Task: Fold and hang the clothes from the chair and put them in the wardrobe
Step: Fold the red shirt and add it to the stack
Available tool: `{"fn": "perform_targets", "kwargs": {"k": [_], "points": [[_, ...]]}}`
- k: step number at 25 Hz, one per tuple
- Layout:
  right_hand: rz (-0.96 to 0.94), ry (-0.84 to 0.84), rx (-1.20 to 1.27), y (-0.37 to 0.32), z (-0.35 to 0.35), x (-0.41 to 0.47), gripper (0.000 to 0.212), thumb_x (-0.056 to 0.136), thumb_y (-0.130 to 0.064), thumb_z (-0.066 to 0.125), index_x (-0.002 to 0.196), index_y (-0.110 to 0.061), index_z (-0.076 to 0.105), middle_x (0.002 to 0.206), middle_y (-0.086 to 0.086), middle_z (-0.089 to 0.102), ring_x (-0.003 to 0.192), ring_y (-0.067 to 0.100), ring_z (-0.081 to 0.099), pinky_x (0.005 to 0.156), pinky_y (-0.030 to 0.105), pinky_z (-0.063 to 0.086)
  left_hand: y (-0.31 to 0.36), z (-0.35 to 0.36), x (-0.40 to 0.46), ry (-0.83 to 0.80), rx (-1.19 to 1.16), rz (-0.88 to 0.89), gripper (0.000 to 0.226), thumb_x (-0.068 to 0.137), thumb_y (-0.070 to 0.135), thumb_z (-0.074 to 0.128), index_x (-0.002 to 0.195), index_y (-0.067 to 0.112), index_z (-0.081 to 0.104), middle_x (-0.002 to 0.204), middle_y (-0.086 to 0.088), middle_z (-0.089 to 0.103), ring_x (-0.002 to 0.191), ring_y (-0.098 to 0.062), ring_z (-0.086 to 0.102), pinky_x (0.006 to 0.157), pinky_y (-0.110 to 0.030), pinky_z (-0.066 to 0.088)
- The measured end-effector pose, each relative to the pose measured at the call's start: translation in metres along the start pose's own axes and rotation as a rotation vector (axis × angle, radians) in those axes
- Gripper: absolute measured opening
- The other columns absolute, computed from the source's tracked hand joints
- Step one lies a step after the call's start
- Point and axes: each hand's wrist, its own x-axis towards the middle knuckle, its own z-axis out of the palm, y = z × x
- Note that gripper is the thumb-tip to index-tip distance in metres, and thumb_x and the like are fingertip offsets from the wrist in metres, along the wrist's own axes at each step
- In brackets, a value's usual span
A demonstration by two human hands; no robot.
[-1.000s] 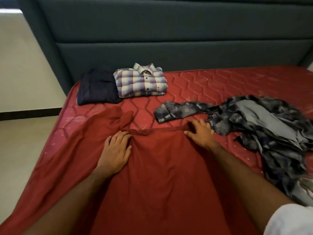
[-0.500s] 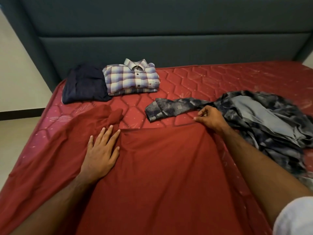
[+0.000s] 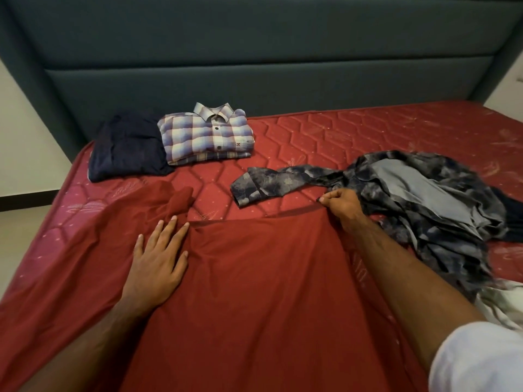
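A dark red garment (image 3: 254,292) lies spread flat over the near half of the red mattress (image 3: 353,137). My left hand (image 3: 158,258) rests flat on it, fingers straight, near a bunched sleeve. At the garment's far right corner my right hand (image 3: 342,206) pinches the top edge with curled fingers and lifts it slightly. A crumpled grey-blue patterned shirt (image 3: 410,193) lies just right of that hand, one sleeve stretched leftwards. Further back sit a folded checked shirt (image 3: 206,134) and a folded navy garment (image 3: 127,148), side by side.
A padded dark teal headboard (image 3: 254,60) runs along the far side of the bed. Pale floor (image 3: 17,227) shows past the mattress's left edge. A bit of white cloth (image 3: 498,306) lies at the right edge, below the patterned shirt.
My right hand went from lying flat on the red garment to pinching its top right corner and pulling it outwards. My left hand slid slightly and flattened. The view drifted.
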Motion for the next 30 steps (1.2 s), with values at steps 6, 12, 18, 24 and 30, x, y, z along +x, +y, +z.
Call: {"fn": "perform_targets", "kwargs": {"k": [6, 12, 18, 24, 30], "points": [[-0.638, 0.143, -0.735, -0.03, 0.033, -0.04, 0.017, 0.088, -0.015, 0.063, 0.104, -0.017, 0.065, 0.11, 0.009, 0.061, 0.109, 0.034, 0.056, 0.093, 0.045, 0.043, -0.011, -0.024, 0.011, 0.054, -0.105, 0.038, 0.052, 0.097, 0.051, 0.037, 0.144, 0.033, 0.048, 0.162, 0.009, 0.03, 0.149, -0.013, 0.03, 0.113, -0.047, 0.031], [-0.59, -0.587, -0.217, -0.097, 0.179, -0.103, 0.031, 0.098, -0.024, 0.066, 0.127, -0.019, 0.06, 0.089, 0.0, 0.067, 0.075, 0.01, 0.064, 0.071, 0.03, 0.048, -0.107, -0.047, 0.028, 0.08, 0.059, -0.411, 0.052, 0.092, 0.044, 0.061, 0.135, 0.019, 0.051, 0.141, -0.012, 0.049, 0.129, -0.036, 0.045, 0.101, -0.06, 0.038], [-0.262, -0.708, -0.022, -0.145, 0.252, -0.113, 0.043, 0.1, -0.028, 0.064, 0.14, -0.017, 0.055, 0.117, 0.005, 0.061, 0.068, 0.011, 0.057, 0.051, 0.02, 0.046, -0.158, -0.053, 0.029, 0.126, -0.413, -0.513, 0.025, 0.1, 0.038, 0.059, 0.106, 0.013, 0.06, 0.106, -0.009, 0.067, 0.106, -0.034, 0.063, 0.083, -0.04, 0.043], [-0.308, -0.497, 0.373, -0.127, 0.279, -0.099, 0.054, 0.087, 0.014, 0.061, 0.125, -0.024, 0.064, 0.122, 0.006, 0.066, 0.094, 0.015, 0.066, 0.077, 0.031, 0.059, -0.166, -0.059, 0.024, 0.304, -0.362, -0.594, 0.024, 0.093, 0.025, 0.066, 0.113, 0.014, 0.058, 0.108, -0.009, 0.06, 0.106, -0.034, 0.058, 0.083, -0.042, 0.044], [-0.099, -0.541, 0.07, -0.154, 0.284, -0.093, 0.051, 0.093, -0.051, 0.066, 0.118, -0.007, 0.064, 0.108, 0.006, 0.066, 0.088, 0.018, 0.063, 0.064, 0.026, 0.049, -0.134, -0.043, 0.022, 0.262, 0.268, 0.064, 0.033, 0.093, 0.034, 0.048, 0.122, 0.022, 0.059, 0.132, -0.003, 0.054, 0.116, -0.027, 0.055, 0.091, -0.047, 0.036]]}}
